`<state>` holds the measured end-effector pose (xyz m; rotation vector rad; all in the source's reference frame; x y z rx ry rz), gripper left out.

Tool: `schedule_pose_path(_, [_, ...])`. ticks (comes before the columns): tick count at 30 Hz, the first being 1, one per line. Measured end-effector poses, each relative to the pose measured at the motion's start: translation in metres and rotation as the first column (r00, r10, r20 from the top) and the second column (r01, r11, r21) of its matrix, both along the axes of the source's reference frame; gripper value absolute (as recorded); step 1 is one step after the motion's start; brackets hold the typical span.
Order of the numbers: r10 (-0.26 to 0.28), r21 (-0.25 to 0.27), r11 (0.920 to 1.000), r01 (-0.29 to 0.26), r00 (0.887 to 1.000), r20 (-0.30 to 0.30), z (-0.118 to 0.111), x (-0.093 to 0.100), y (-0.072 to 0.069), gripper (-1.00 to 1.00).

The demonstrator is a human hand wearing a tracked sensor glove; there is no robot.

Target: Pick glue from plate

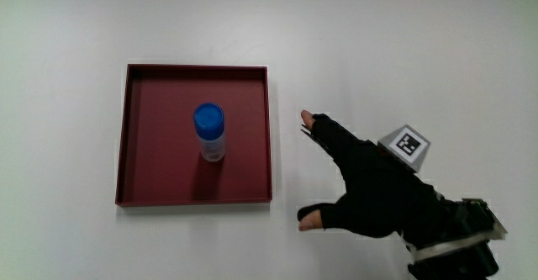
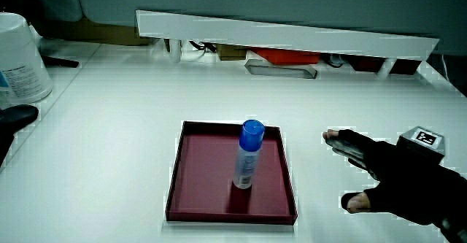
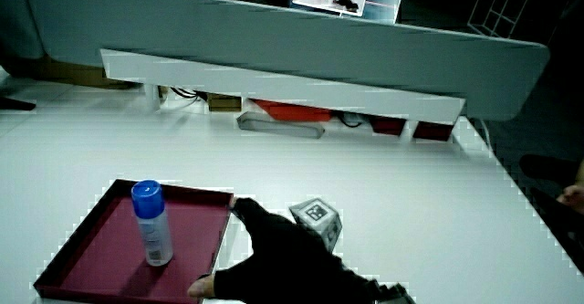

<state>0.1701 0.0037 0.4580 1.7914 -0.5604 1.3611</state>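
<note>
A glue stick (image 1: 210, 132) with a blue cap and pale body stands upright near the middle of a dark red square plate (image 1: 151, 179). Both side views show the glue (image 2: 248, 155) (image 3: 152, 223) upright on the plate (image 2: 197, 188) (image 3: 87, 254). The hand (image 1: 353, 179) in its black glove lies over the bare table beside the plate, apart from it, with thumb and forefinger spread wide and nothing held. The hand (image 2: 379, 174) (image 3: 274, 254) carries a patterned cube (image 1: 407, 146) on its back.
A low white partition (image 2: 284, 35) runs along the table's edge farthest from the person, with a grey tray-like object (image 2: 281, 68) under it. In a side view a white container (image 2: 20, 57) and a black object (image 2: 16, 117) sit near the table's edge.
</note>
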Motion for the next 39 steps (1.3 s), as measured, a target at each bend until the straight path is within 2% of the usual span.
schedule_pose_path(1, [-0.002, -0.001, 1.0000, 0.002, 1.000, 0.003, 0.000, -0.003, -0.003, 0.00])
schedule_pose_path(2, [0.004, -0.025, 0.9997, -0.005, 1.000, -0.021, 0.001, -0.005, -0.005, 0.00])
schedule_pose_path(4, [0.001, -0.039, 0.9992, -0.003, 0.999, -0.042, 0.004, -0.009, -0.010, 0.00])
schedule_pose_path(5, [-0.009, -0.027, 0.9996, 0.008, 1.000, -0.017, 0.006, -0.013, -0.013, 0.00])
schedule_pose_path(6, [-0.002, -0.054, 0.9986, -0.001, 0.998, -0.057, 0.006, -0.016, -0.015, 0.00])
schedule_pose_path(7, [-0.006, -0.057, 0.9983, 0.004, 1.000, -0.028, 0.006, -0.020, -0.018, 0.00])
schedule_pose_path(9, [-0.007, -0.071, 0.9975, 0.003, 0.999, -0.047, 0.008, -0.026, -0.023, 0.00])
schedule_pose_path(10, [-0.004, -0.068, 0.9977, 0.003, 1.000, -0.022, 0.009, -0.029, -0.026, 0.00])
schedule_pose_path(11, [0.002, -0.100, 0.9950, -0.004, 1.000, -0.023, 0.007, -0.033, -0.028, 0.00])
schedule_pose_path(13, [-0.007, -0.111, 0.9938, 0.004, 1.000, -0.027, 0.011, -0.040, -0.032, 0.00])
schedule_pose_path(15, [-0.019, -0.131, 0.9913, 0.009, 0.997, -0.075, 0.018, -0.045, -0.036, 0.00])
schedule_pose_path(18, [-0.017, -0.172, 0.9850, 0.009, 0.999, -0.041, 0.016, -0.058, -0.039, 0.00])
schedule_pose_path(19, [-0.020, -0.166, 0.9859, 0.017, 1.000, -0.017, 0.018, -0.062, -0.040, 0.00])
schedule_pose_path(20, [-0.032, -0.156, 0.9874, 0.028, 0.999, -0.021, 0.024, -0.065, -0.042, 0.00])
schedule_pose_path(21, [-0.018, -0.172, 0.9849, 0.019, 1.000, 0.003, 0.021, -0.070, -0.042, 0.00])
schedule_pose_path(22, [-0.021, -0.164, 0.9863, 0.020, 1.000, -0.005, 0.027, -0.072, -0.043, 0.00])
schedule_pose_path(23, [-0.017, -0.178, 0.9839, 0.018, 1.000, 0.002, 0.026, -0.076, -0.043, 0.00])
schedule_pose_path(24, [-0.024, -0.159, 0.9870, 0.026, 1.000, 0.014, 0.034, -0.079, -0.044, 0.00])
schedule_pose_path(25, [-0.022, -0.164, 0.9860, 0.028, 0.999, 0.040, 0.034, -0.083, -0.045, 0.00])
schedule_pose_path(28, [-0.016, -0.160, 0.9868, 0.025, 0.998, 0.060, 0.042, -0.090, -0.046, 0.00])
schedule_pose_path(29, [-0.017, -0.171, 0.9850, 0.025, 0.999, 0.047, 0.041, -0.093, -0.046, 0.00])
schedule_pose_path(31, [-0.024, -0.150, 0.9881, 0.033, 0.998, 0.064, 0.047, -0.099, -0.047, 0.00])
schedule_pose_path(33, [-0.018, -0.155, 0.9874, 0.031, 0.996, 0.084, 0.049, -0.104, -0.047, 0.00])
schedule_pose_path(39, [-0.020, -0.161, 0.9864, 0.034, 0.996, 0.089, 0.060, -0.117, -0.046, 0.00])
